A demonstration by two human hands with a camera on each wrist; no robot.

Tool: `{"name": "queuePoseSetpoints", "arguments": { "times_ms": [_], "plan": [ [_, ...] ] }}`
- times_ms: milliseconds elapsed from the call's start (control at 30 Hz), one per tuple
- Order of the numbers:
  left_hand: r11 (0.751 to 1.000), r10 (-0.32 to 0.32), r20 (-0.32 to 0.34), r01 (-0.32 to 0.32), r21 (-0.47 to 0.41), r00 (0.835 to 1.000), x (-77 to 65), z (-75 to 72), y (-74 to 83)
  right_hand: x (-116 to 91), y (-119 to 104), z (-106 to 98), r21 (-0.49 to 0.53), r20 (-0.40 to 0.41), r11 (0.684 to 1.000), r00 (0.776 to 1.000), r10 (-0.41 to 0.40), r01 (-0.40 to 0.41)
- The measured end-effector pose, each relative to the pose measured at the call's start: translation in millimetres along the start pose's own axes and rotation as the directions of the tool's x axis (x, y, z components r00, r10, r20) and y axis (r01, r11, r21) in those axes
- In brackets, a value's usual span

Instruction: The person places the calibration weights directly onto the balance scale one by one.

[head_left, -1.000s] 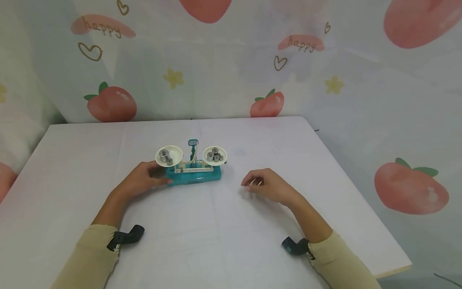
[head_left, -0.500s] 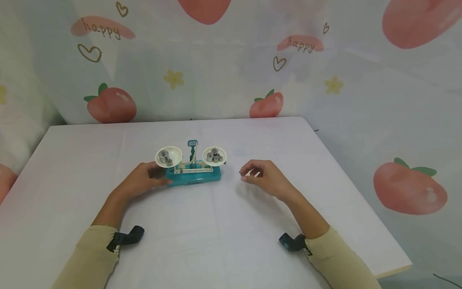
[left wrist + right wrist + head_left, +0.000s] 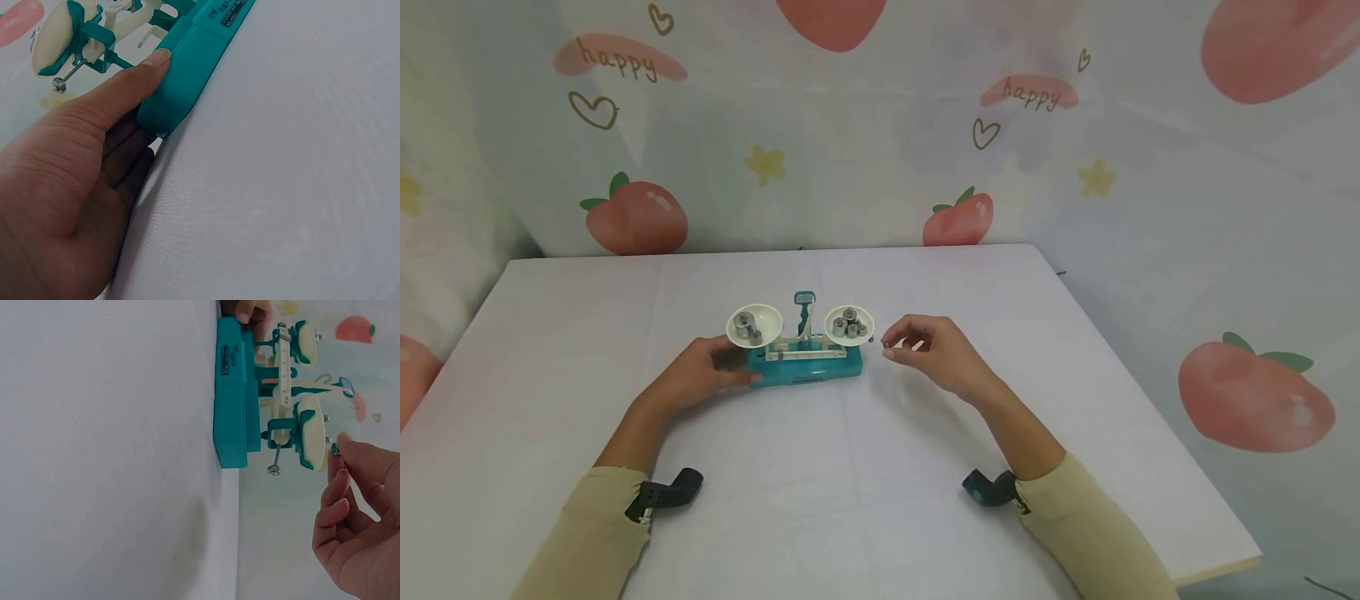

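A teal balance scale (image 3: 808, 370) with two cream pans stands on the white table. Metal weights (image 3: 744, 323) sit in its left pan (image 3: 771, 320), and several more lie in the right pan (image 3: 867, 317). My left hand (image 3: 688, 373) holds the left end of the base, thumb on the front face and fingers round behind, as the left wrist view shows. Just right of the right pan, my right hand (image 3: 943, 354) is raised off the table. In the right wrist view its thumb and finger pinch a tiny metal weight (image 3: 335, 449), mostly covered by the fingertips.
White cloth covers the table (image 3: 760, 483), whose right edge slants toward the front. A patterned curtain (image 3: 865, 142) hangs behind and at the sides. An adjusting screw (image 3: 274, 469) sticks out from the beam beside the right pan.
My right hand has risen from near the table and moved left toward the right pan, carrying the tiny weight. My left hand and the scale have stayed in place.
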State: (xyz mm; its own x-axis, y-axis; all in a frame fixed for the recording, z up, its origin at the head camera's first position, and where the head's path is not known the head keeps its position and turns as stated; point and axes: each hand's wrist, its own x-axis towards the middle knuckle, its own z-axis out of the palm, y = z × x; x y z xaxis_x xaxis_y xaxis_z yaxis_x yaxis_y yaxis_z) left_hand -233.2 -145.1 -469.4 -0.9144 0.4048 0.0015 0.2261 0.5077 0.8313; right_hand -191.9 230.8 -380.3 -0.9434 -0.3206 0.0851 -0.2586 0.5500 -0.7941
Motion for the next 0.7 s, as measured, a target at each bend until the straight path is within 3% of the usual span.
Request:
{"name": "queuePoseSetpoints", "arguments": {
  "times_ms": [700],
  "plan": [
    [1.0,0.002,0.002,-0.002,-0.017,1.0,-0.1,-0.8,2.4,24.1,-12.8,22.8,0.008,-0.095,1.0,0.995,-0.009,0.01]
  ]
}}
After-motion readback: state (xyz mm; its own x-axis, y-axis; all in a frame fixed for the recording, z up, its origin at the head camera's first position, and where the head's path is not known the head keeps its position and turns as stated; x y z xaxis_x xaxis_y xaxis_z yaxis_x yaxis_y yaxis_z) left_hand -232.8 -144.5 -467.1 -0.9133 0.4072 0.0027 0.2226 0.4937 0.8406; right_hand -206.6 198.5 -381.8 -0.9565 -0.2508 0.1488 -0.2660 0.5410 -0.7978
